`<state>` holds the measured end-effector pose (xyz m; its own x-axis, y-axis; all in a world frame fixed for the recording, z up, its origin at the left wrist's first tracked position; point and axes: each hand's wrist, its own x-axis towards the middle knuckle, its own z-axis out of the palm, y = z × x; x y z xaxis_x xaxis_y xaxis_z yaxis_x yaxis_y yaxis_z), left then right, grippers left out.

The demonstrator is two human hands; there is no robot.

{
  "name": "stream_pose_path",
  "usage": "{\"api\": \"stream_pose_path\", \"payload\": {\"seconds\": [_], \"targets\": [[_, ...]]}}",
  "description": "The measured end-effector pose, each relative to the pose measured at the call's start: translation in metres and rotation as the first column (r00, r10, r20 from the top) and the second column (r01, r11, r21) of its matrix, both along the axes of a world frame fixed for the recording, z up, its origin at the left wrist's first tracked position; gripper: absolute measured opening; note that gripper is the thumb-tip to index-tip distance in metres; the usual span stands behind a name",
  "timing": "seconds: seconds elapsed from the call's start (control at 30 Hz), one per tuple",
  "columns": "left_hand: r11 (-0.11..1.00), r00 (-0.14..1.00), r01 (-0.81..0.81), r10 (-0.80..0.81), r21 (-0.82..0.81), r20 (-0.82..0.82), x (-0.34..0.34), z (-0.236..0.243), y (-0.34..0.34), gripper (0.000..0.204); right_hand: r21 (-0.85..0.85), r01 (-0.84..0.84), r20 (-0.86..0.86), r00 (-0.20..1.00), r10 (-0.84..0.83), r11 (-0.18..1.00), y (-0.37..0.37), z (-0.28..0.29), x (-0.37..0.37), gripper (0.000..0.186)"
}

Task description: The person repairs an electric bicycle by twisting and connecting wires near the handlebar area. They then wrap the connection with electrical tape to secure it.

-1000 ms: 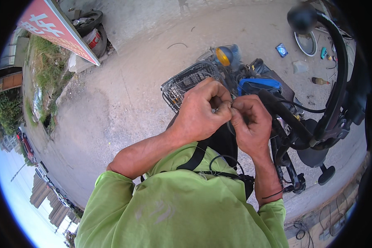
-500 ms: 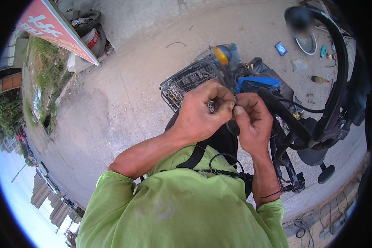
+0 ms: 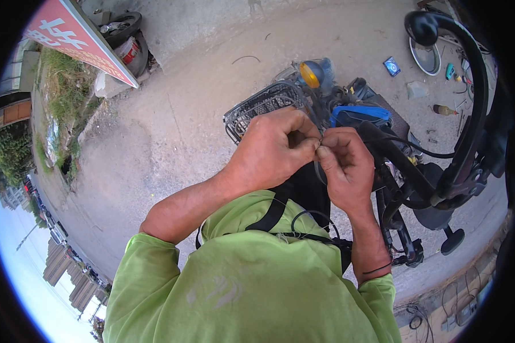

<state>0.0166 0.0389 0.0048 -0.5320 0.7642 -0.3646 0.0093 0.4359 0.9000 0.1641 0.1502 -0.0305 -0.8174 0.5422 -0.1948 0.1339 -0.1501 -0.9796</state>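
Observation:
In the middle of the view my left hand (image 3: 272,146) and my right hand (image 3: 346,168) meet fingertip to fingertip, both pinching a thin cable (image 3: 319,174) that hangs down between them. Its end is mostly hidden by my fingers. Just beyond the hands are a black wire basket (image 3: 260,106), an amber lamp (image 3: 310,75) and a blue padded piece (image 3: 360,114) among dark scooter parts. Black tubes and handlebars (image 3: 412,177) of a vehicle stand to the right of my right hand.
On the concrete ground at upper right lie a metal basin (image 3: 432,66), a blue box (image 3: 391,66), a bottle (image 3: 444,110) and small tools. A red signboard (image 3: 80,40) with old tyres (image 3: 120,28) stands upper left. Coiled cables (image 3: 418,320) lie along the lower-right edge.
My hands stay together at the same cable, with small shifts of the fingers. My left forearm has moved slightly down and left since half a second ago.

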Motion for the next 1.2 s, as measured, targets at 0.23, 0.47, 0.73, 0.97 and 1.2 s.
{"api": "stream_pose_path", "payload": {"seconds": [0.23, 0.47, 0.73, 0.97, 1.2], "targets": [[0.997, 0.994, 0.029, -0.022, 0.070, -0.104, 0.004, -0.013, 0.004, 0.009, 0.129, -0.021, 0.074, 0.997, 0.012, 0.991, 0.001, 0.002, -0.001, 0.013], [0.992, 0.997, -0.063, 0.069, 0.108, -0.047, 0.020, -0.025, 0.005, 0.010, 0.145, -0.070, 0.116, 0.992, 0.054, 0.987, 0.005, -0.001, 0.002, 0.014], [0.991, 0.994, -0.090, 0.083, 0.103, 0.074, 0.025, -0.026, 0.006, 0.007, 0.141, -0.095, 0.103, 0.991, 0.081, 0.986, 0.010, -0.002, 0.004, 0.010], [0.993, 0.964, -0.096, 0.075, 0.075, 0.254, 0.023, -0.031, 0.006, 0.006, 0.028, -0.054, 0.042, 0.998, 0.053, 0.998, 0.009, -0.001, 0.003, 0.006], [0.982, 0.883, -0.175, 0.126, 0.068, 0.453, 0.020, -0.023, 0.009, 0.005, -0.162, -0.026, 0.110, 0.993, 0.044, 0.986, 0.008, 0.007, 0.002, 0.006]]}}
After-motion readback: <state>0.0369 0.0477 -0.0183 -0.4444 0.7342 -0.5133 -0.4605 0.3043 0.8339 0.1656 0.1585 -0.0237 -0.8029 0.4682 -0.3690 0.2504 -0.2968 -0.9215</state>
